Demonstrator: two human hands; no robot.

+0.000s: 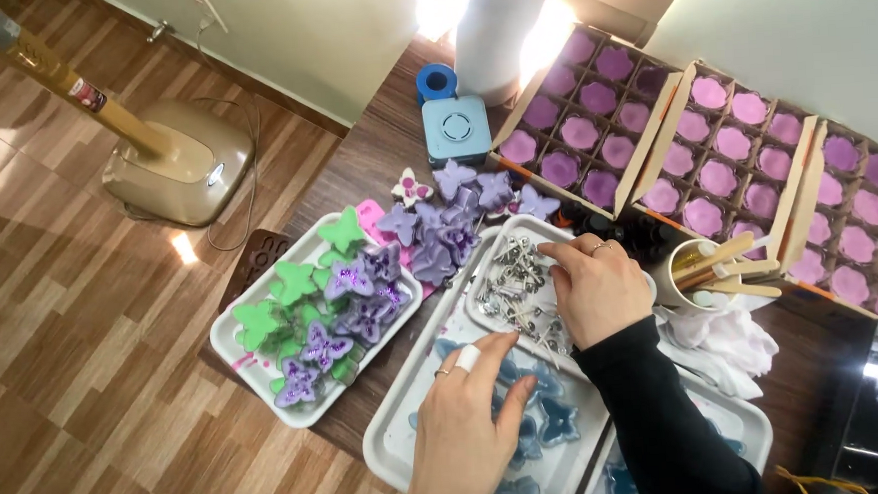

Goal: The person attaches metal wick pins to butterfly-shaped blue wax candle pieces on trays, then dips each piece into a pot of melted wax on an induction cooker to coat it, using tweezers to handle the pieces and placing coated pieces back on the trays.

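My right hand [593,287], in a black sleeve, reaches into a small white tray [507,235] of small metal clips [512,273]. Its fingers curl down among them; whether they pinch one is hidden. My left hand [460,421], with a white band on one finger, rests with spread fingers on blue butterfly shapes [556,421] lying in a larger white tray [389,442] near the table's front edge.
To the left stand a white tray [232,340] of green and purple butterfly shapes and a loose pile of lilac butterflies [443,232]. Cardboard boxes [643,156] of purple flower shapes fill the back right. Also here: cup of wooden sticks [710,268], blue square device [457,128], white cloth [729,342].
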